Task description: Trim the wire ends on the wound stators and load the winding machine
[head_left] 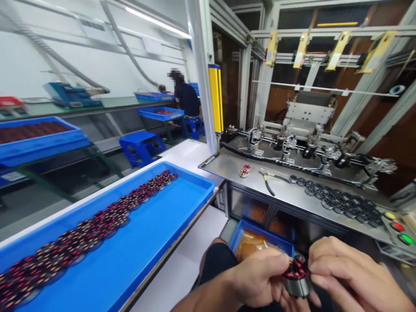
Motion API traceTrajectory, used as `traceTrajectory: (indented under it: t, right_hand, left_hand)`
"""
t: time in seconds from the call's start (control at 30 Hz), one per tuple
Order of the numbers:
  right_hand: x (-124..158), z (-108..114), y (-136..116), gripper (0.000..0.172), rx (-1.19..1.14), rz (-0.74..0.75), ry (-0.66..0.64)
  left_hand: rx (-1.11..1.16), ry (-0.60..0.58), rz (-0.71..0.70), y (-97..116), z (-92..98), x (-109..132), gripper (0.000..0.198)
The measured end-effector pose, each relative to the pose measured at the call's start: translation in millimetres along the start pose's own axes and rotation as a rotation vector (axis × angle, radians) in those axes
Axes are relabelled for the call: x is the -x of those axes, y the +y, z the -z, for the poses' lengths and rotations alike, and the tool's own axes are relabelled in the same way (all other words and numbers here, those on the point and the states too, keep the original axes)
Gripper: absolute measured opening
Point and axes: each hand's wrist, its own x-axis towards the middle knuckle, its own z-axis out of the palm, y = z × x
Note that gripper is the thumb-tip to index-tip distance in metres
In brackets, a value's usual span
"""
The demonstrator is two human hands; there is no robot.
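Observation:
Near the bottom edge, my left hand (260, 277) grips a small round motor part (297, 279), its thumb at the top rim and fingers beneath. The part has a silver ring at its lower side and red and black windings on top. My right hand (344, 268) pinches at the part's right side, fingers closed together; whether it holds a separate small piece is hidden. Both hands are above my lap, in front of the metal workbench (240, 162).
A blue tray (152, 229) on the left holds many red and copper parts. Black rings (344, 199), pliers (268, 182) and two coil parts (244, 171) lie on the bench. A blue bin (238, 234) stands below. A person (188, 99) sits far back.

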Motion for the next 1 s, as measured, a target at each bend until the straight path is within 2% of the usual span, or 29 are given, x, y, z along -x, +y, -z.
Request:
traceTrajectory:
  t: [0.13, 0.23, 0.33, 0.4, 0.47, 0.53, 0.57, 0.6, 0.73, 0.77, 0.87, 0.93, 1.0]
  right_hand:
    - [-4.7, 1.2, -5.3, 0.010, 0.044, -0.067, 0.064]
    - [-5.2, -2.6, -5.3, 0.013, -0.022, -0.180, 0.174]
    - [-5.7, -5.7, -3.0, 0.014, -0.139, -0.267, 0.233]
    - [-6.8, -5.8, -0.9, 0.013, -0.215, -0.238, 0.225]
    - [-8.1, -4.6, 1.3, 0.012, -0.248, -0.179, 0.192]
    - [-8.9, -2.8, 3.2, 0.014, -0.244, -0.138, 0.165]
    - [-8.9, -2.0, 3.8, 0.015, -0.237, -0.128, 0.161]
    - [-8.4, -1.3, 4.2, 0.015, -0.227, -0.121, 0.166]
    - [-4.1, -0.9, 3.3, 0.013, -0.157, -0.163, 0.216]
    - [-2.9, -1.4, 2.7, 0.014, -0.134, -0.198, 0.236]
    - [-0.9, -3.3, 1.6, 0.017, -0.088, -0.311, 0.301]
    - [-0.6, -3.9, 1.8, 0.019, -0.115, -0.345, 0.319]
    - [-0.4, -3.3, 2.7, 0.019, -0.184, -0.319, 0.310]
  left_hand:
    - [-0.068, 0.035, -0.222, 15.4, -19.5, 6.4, 0.033]
    - [-0.111, 0.154, -0.422, 29.9, -35.4, 11.0, 0.039]
    - [-0.086, 0.193, -0.550, 39.4, -39.3, 11.8, 0.043]
    - [-0.085, 0.190, -0.511, 41.9, -35.8, 8.9, 0.048]
    - [-0.103, 0.117, -0.286, 40.5, -29.6, 4.8, 0.048]
    - [-0.100, -0.012, -0.019, 35.7, -23.1, 1.6, 0.063]
    - [-0.093, -0.061, 0.061, 32.8, -20.6, 0.8, 0.068]
    - [-0.090, -0.083, 0.081, 30.1, -18.9, 0.6, 0.067]
    - [-0.119, 0.057, -0.102, 27.1, -24.3, 2.4, 0.031]
    - [-0.130, 0.103, -0.169, 28.6, -28.2, 3.0, 0.028]
    - [-0.158, 0.214, -0.407, 35.8, -39.6, 3.5, 0.035]
    - [-0.129, 0.243, -0.522, 39.8, -42.9, 1.9, 0.035]
    - [-0.097, 0.246, -0.481, 40.3, -40.9, -1.2, 0.039]
